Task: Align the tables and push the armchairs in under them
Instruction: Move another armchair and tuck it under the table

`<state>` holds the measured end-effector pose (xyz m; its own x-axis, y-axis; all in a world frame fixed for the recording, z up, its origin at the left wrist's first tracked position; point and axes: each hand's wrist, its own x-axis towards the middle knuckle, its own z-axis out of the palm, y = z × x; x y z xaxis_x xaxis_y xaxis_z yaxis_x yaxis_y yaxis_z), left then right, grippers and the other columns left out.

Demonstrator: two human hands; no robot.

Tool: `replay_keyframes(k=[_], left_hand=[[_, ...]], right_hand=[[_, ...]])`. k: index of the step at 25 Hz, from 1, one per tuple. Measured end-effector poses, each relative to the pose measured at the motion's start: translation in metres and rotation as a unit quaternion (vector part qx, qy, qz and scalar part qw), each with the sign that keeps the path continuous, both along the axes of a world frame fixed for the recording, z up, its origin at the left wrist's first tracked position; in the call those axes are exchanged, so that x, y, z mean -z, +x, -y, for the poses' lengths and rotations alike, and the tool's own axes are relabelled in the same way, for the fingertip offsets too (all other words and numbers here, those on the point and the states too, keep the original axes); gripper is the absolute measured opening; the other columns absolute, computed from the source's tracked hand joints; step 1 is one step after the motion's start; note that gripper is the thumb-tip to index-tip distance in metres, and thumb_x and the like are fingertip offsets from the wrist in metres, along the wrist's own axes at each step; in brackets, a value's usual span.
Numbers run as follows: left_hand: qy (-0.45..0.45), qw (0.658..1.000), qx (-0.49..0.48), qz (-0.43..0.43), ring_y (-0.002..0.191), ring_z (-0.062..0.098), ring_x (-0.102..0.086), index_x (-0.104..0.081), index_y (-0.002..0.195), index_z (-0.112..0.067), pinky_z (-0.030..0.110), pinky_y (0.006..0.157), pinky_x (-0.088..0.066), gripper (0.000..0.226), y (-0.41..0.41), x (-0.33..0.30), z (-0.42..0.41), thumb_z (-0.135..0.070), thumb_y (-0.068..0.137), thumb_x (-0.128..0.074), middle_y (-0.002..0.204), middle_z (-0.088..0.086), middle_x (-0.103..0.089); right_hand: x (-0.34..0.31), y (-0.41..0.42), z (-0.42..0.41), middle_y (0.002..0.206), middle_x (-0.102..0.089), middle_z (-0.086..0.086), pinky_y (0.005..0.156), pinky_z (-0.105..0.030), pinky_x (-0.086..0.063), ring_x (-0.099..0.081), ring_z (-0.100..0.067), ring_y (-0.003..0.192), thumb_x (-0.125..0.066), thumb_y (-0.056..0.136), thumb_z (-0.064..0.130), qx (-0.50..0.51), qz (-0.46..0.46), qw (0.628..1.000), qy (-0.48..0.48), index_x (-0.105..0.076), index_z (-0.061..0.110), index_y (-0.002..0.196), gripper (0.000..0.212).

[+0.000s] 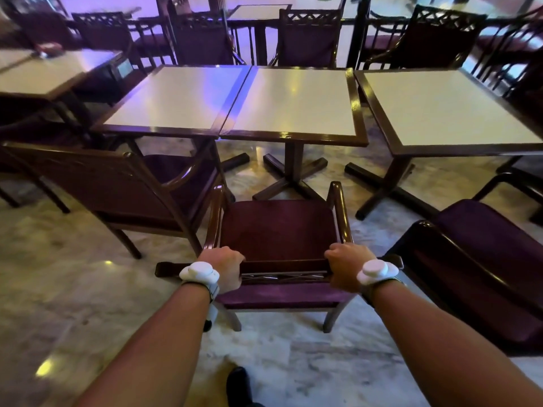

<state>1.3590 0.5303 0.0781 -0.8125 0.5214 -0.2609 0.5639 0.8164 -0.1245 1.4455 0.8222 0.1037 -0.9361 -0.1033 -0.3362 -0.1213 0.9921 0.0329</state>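
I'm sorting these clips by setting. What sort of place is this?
Probably a restaurant dining room: rows of matching square pedestal tables, many identical upholstered armchairs, and a polished marble floor.

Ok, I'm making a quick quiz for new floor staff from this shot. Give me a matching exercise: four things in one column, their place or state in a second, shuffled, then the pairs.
Things
1. middle armchair
2. left armchair
3. right table
4. middle table

States
A. stands apart, with a gap beside it
B. butted edge to edge against the left table
C. gripped at its backrest by the left hand and right hand
D. turned at an angle, seat partly under a table

Pairs: 1-C, 2-D, 3-A, 4-B
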Motion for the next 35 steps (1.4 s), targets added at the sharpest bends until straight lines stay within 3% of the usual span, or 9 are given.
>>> replay_keyframes(k=[6,14,22,28,35], left_hand=[[0.004,1.000,0.024,0.011,0.087,0.023,-0.072,-0.074,0.097,-0.027,0.031,0.066,-0.049,0.025,-0.047,-0.002,-0.015,-0.035,0.079,-0.059,0.089,-0.004,-0.075],[0.003,1.000,0.019,0.007,0.083,0.024,-0.071,-0.075,0.097,-0.028,0.029,0.066,-0.044,0.022,-0.106,-0.006,-0.028,-0.033,0.081,-0.062,0.085,-0.004,-0.074],[0.021,0.998,0.051,0.028,0.073,0.024,-0.068,-0.074,0.094,-0.026,0.028,0.063,-0.045,0.019,-0.171,-0.008,-0.045,-0.030,0.080,-0.061,0.080,-0.004,-0.072],[0.028,0.998,0.058,0.016,0.072,0.025,-0.068,-0.073,0.093,-0.026,0.029,0.062,-0.046,0.019,-0.214,-0.006,-0.058,-0.033,0.080,-0.062,0.080,-0.003,-0.072],[0.040,0.997,0.058,0.018,0.072,0.023,-0.068,-0.074,0.096,-0.028,0.030,0.063,-0.044,0.019,-0.244,-0.005,-0.069,-0.033,0.081,-0.062,0.078,-0.005,-0.071]], right_hand=[[0.002,-0.027,-0.012,0.104,-0.061,0.001,0.079,-0.043,-0.055,-0.065,-0.028,0.097,-0.059,0.086,0.035,0.019,-0.012,1.000,0.001,-0.065,0.021,0.104,0.024],[0.007,-0.080,-0.019,0.102,-0.063,0.002,0.068,-0.035,-0.042,-0.066,-0.028,0.094,-0.062,0.081,0.039,0.034,-0.042,0.999,0.000,-0.066,0.022,0.100,0.026],[0.009,-0.136,-0.034,0.095,-0.062,0.005,0.064,-0.033,-0.041,-0.066,-0.024,0.086,-0.061,0.081,0.037,0.051,-0.060,0.997,0.007,-0.065,0.024,0.093,0.018],[0.007,-0.177,-0.046,0.094,-0.062,0.006,0.067,-0.035,-0.051,-0.064,-0.022,0.083,-0.062,0.082,0.038,0.064,-0.057,0.996,0.005,-0.065,0.024,0.094,0.019],[0.009,-0.205,-0.058,0.095,-0.061,0.006,0.062,-0.032,-0.040,-0.064,-0.022,0.083,-0.062,0.083,0.038,0.060,-0.066,0.996,0.022,-0.064,0.024,0.095,0.019]])
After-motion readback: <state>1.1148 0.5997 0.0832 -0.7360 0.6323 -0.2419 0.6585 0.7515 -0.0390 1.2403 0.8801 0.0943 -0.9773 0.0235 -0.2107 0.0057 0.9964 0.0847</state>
